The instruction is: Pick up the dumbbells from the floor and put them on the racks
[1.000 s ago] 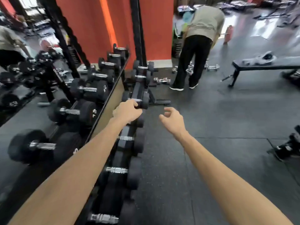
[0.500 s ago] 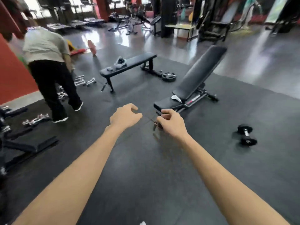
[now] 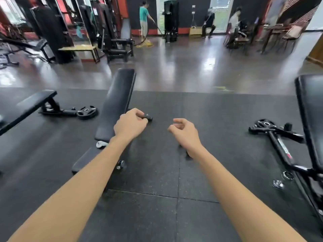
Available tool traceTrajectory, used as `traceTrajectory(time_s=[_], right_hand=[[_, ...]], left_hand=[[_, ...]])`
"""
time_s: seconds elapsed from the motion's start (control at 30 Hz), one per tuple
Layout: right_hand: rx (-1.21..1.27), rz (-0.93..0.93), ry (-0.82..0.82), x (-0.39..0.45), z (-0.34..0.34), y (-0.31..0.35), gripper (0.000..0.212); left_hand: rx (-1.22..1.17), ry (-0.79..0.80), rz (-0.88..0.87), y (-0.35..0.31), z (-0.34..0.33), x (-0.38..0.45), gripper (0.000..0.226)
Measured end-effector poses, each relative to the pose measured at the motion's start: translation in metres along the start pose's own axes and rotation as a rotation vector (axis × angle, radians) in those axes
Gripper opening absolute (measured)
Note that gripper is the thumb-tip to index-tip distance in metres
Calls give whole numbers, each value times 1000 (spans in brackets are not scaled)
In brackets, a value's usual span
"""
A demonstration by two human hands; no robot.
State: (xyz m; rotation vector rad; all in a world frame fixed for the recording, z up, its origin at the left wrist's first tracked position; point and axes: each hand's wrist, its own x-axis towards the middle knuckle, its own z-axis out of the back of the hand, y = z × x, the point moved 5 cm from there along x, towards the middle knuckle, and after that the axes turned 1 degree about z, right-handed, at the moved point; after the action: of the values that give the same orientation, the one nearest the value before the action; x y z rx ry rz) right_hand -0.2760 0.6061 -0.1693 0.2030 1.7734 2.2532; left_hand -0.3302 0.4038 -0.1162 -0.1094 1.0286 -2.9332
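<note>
No text can be read. The bench frame (image 3: 283, 151) at the near right bears a white-and-red marking, too blurred to make out; the weight plate (image 3: 86, 111) at the left shows no legible number.

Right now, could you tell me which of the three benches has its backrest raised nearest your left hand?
The middle bench, its inclined pad rising just behind the left hand; the others sit at the far left and far right edges.
</note>
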Motion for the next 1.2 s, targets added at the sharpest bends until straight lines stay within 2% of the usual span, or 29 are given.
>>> traceTrajectory(time_s=[0.2,0.4,0.63,0.87,1.2], right_hand=[[39,-63,-145,136,68,-22,43],[12,-118,-170,277,133,-61,45],[46,-246,-189,411,189,-95,44],[152,-381,-235,525,205,-147,52],[229,-651,-308,639,192,-253,44]], left_hand=[[22,144,-107,-80,-114,129,33],[19,206,-106,-141,-220,248,34],[50,300,-70,-202,-309,358,34],[87,422,-107,-231,-399,451,35],[222,645,-133,-206,-545,552,38]])
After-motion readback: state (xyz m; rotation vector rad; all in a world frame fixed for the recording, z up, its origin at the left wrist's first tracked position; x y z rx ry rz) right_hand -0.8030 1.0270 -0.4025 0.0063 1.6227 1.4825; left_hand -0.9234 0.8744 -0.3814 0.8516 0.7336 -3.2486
